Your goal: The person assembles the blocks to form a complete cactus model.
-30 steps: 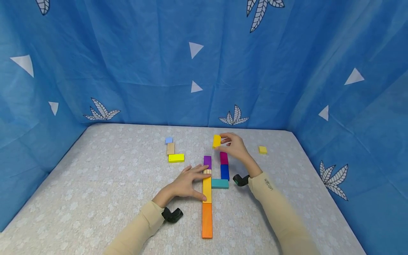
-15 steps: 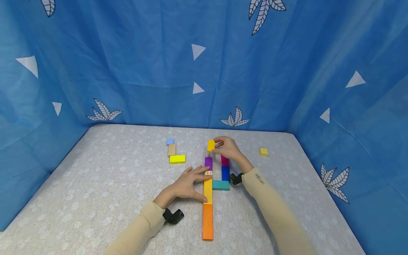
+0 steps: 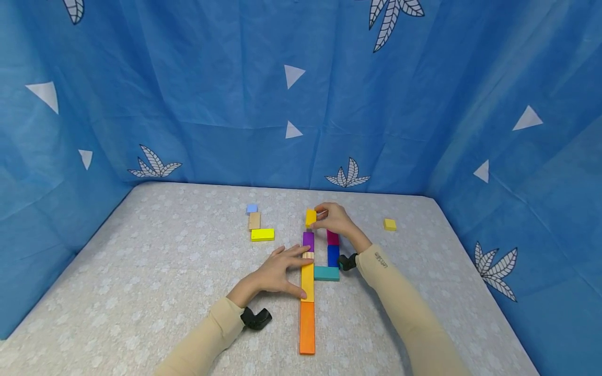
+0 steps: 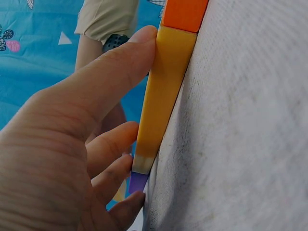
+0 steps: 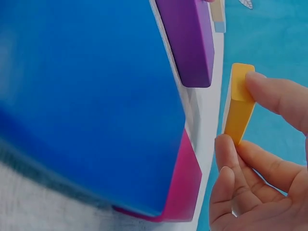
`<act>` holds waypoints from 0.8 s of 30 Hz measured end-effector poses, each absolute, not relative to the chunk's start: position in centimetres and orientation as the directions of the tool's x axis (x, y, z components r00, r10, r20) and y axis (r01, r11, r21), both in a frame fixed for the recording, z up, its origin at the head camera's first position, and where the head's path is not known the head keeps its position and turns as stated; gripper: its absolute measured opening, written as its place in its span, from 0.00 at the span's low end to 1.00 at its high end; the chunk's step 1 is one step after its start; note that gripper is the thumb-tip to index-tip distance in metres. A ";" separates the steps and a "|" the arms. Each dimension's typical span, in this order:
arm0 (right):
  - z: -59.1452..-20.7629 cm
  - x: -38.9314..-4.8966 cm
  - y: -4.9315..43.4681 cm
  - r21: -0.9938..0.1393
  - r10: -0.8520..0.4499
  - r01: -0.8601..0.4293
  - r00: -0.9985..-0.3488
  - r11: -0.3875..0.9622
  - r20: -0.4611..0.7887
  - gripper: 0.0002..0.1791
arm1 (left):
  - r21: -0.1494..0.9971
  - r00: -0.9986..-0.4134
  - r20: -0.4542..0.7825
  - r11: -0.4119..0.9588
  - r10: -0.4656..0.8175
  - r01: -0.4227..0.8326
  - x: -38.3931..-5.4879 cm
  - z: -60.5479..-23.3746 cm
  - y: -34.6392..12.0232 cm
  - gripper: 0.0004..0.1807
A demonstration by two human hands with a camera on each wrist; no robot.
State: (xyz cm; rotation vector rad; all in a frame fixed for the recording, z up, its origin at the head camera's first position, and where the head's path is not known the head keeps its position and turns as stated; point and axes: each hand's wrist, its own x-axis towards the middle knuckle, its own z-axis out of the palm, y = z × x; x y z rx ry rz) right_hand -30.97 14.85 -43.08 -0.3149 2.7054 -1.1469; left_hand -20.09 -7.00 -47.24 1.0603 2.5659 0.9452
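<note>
My right hand (image 3: 336,219) pinches a small yellow-orange block (image 3: 311,218) between thumb and fingertips, just beyond the far end of a row of blocks. In the right wrist view the held block (image 5: 239,103) stands beside the end of the purple block (image 5: 192,48). My left hand (image 3: 278,271) rests its thumb and fingertips along the left side of the row, with fingers spread. That row has the purple block, a short pale wood-toned part (image 3: 308,255), a long yellow-orange block (image 3: 307,282) and an orange block (image 3: 307,328) nearest me.
A teal block (image 3: 326,273) branches right from the row, leading to blue (image 3: 333,256) and magenta (image 3: 333,238) blocks. Farther left lie bright yellow (image 3: 262,235), tan (image 3: 254,221) and light blue (image 3: 252,209) blocks. A small yellow block (image 3: 390,224) lies at right. Blue curtains surround the table.
My right hand has carried the yellow-orange block left and slightly nearer, from beyond the magenta block to the purple block's far end. My left hand has stayed on the row.
</note>
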 end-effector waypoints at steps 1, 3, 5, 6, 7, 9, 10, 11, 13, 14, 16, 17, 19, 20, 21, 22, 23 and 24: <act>-43.2 -31.0 14.8 -0.721 -0.266 -0.119 -0.959 0.683 -0.094 0.33 | 0.633 -0.719 0.050 0.535 0.693 0.559 -20.1 -47.3 -7.0 0.43; -43.3 -31.2 14.8 -0.715 -0.266 -0.114 -0.958 0.690 -0.104 0.33 | 0.633 -0.718 0.053 0.533 0.694 0.561 -20.1 -47.3 -7.0 0.43; -43.4 -31.3 14.8 -0.710 -0.265 -0.108 -0.957 0.696 -0.114 0.33 | 0.633 -0.718 0.054 0.533 0.694 0.562 -20.1 -47.3 -7.0 0.43; -43.5 -31.3 14.8 -0.709 -0.263 -0.104 -0.957 0.697 -0.118 0.33 | 0.634 -0.719 0.054 0.532 0.693 0.561 -20.1 -47.3 -7.0 0.43; -43.5 -31.3 14.8 -0.706 -0.261 -0.102 -0.958 0.700 -0.121 0.33 | 0.636 -0.719 0.054 0.531 0.693 0.560 -20.0 -47.3 -7.0 0.43; -43.6 -31.4 14.7 -0.705 -0.256 -0.095 -0.958 0.703 -0.127 0.33 | 0.639 -0.720 0.055 0.530 0.692 0.557 -20.0 -47.3 -7.0 0.43; -43.6 -31.4 14.7 -0.703 -0.255 -0.092 -0.958 0.705 -0.130 0.33 | 0.640 -0.721 0.055 0.530 0.691 0.556 -20.0 -47.2 -7.0 0.43; -43.6 -31.5 14.7 -0.702 -0.253 -0.089 -0.958 0.707 -0.133 0.32 | 0.642 -0.721 0.054 0.529 0.691 0.555 -20.0 -47.2 -7.0 0.43; -43.7 -31.5 14.7 -0.699 -0.251 -0.085 -0.958 0.710 -0.138 0.32 | 0.641 -0.721 0.053 0.530 0.691 0.555 -20.0 -47.2 -7.0 0.43; -43.7 -31.5 14.7 -0.698 -0.250 -0.084 -0.958 0.711 -0.140 0.32 | 0.640 -0.721 0.053 0.531 0.691 0.555 -20.0 -47.2 -7.0 0.43; -43.8 -31.5 14.7 -0.692 -0.256 -0.090 -0.956 0.716 -0.141 0.32 | 0.639 -0.721 0.051 0.532 0.691 0.555 -20.0 -47.1 -7.0 0.43; -43.8 -31.5 14.7 -0.690 -0.260 -0.093 -0.955 0.718 -0.141 0.32 | 0.639 -0.722 0.051 0.533 0.690 0.555 -20.0 -47.1 -7.0 0.43; -43.8 -31.5 14.7 -0.688 -0.270 -0.102 -0.952 0.718 -0.141 0.32 | 0.640 -0.722 0.050 0.533 0.690 0.554 -20.0 -47.1 -7.1 0.43; -43.8 -31.5 14.7 -0.686 -0.276 -0.108 -0.951 0.720 -0.140 0.32 | 0.640 -0.722 0.050 0.533 0.690 0.553 -20.0 -47.1 -7.1 0.43; -43.8 -31.5 14.6 -0.684 -0.282 -0.113 -0.949 0.720 -0.140 0.32 | 0.641 -0.722 0.050 0.532 0.690 0.553 -20.0 -47.1 -7.1 0.43; -43.8 -31.6 14.6 -0.685 -0.285 -0.115 -0.948 0.720 -0.140 0.33 | 0.642 -0.722 0.051 0.531 0.690 0.552 -20.0 -47.1 -7.1 0.43; -43.8 -31.6 14.6 -0.684 -0.289 -0.118 -0.947 0.720 -0.141 0.33 | 0.643 -0.722 0.051 0.531 0.690 0.553 -20.0 -47.1 -7.1 0.43; -43.9 -31.6 14.6 -0.681 -0.293 -0.122 -0.946 0.722 -0.142 0.33 | 0.644 -0.722 0.052 0.529 0.690 0.553 -20.0 -47.1 -7.1 0.43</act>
